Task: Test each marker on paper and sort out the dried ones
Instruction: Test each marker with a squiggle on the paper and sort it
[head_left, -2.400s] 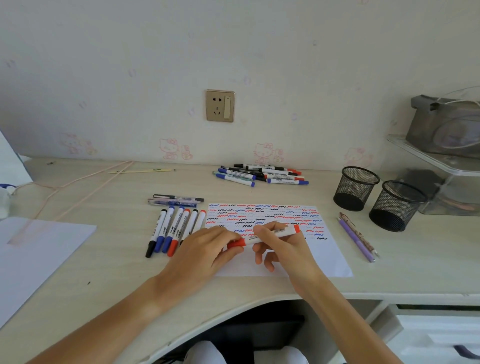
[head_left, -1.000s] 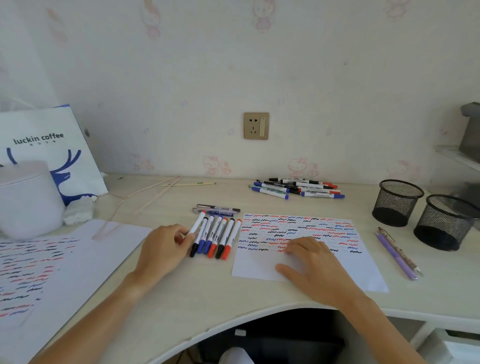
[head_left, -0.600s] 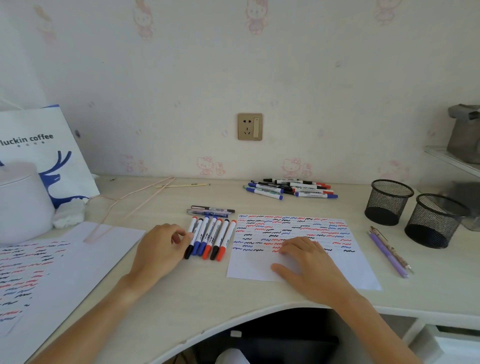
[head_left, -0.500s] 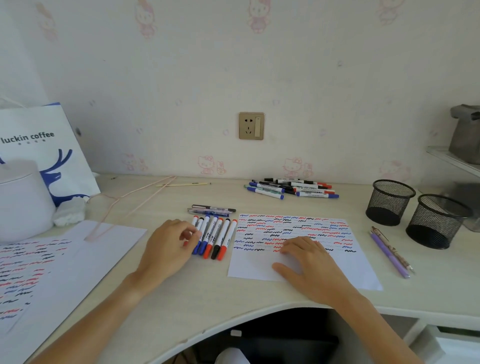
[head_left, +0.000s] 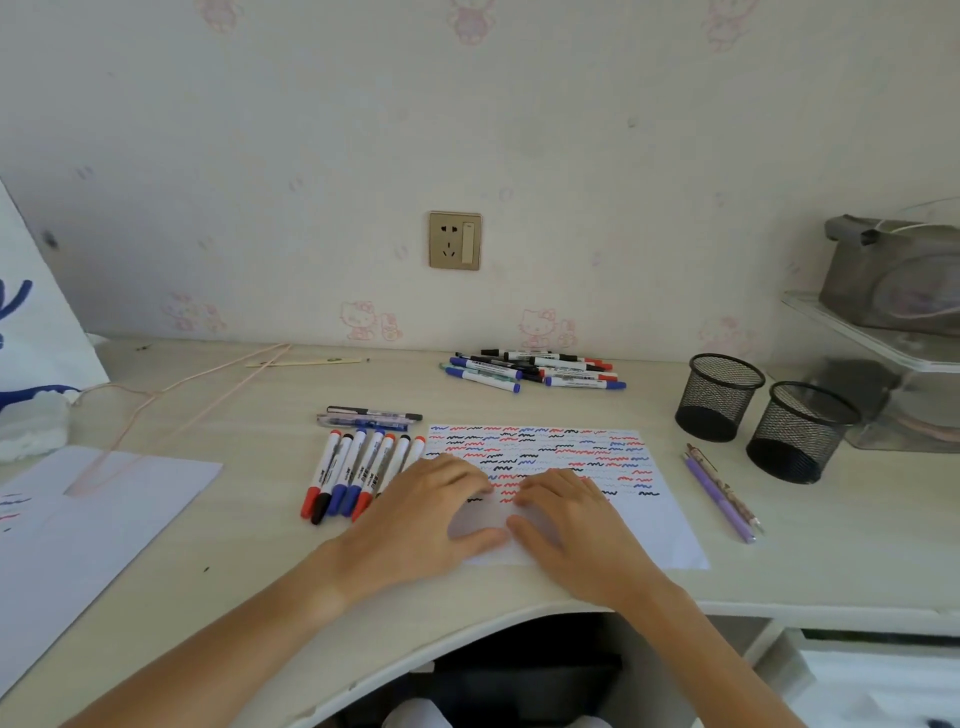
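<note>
White test paper (head_left: 639, 525) covered in red, blue and black squiggles has both the left hand (head_left: 426, 519) and right hand (head_left: 571, 519) resting flat on it, fingers relaxed and holding nothing, with sorted markers (head_left: 358, 473) just left of the sheet and the untested pile (head_left: 535, 369) behind it.

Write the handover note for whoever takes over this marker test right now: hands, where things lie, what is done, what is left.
Left hand: flat on the test sheet, holds nothing. Right hand: flat on the same sheet, holds nothing.
Row of markers: side by side on the desk, just left of the sheet, capped. Pile of markers: near the wall, behind the sheet. Two pens lie behind the row.
Done: the sheet is covered in red, blue and black squiggles; no marker is in hand.
Left: likely the pile by the wall, judging by where it lies. Which group holds the dried ones cannot be told.
</note>
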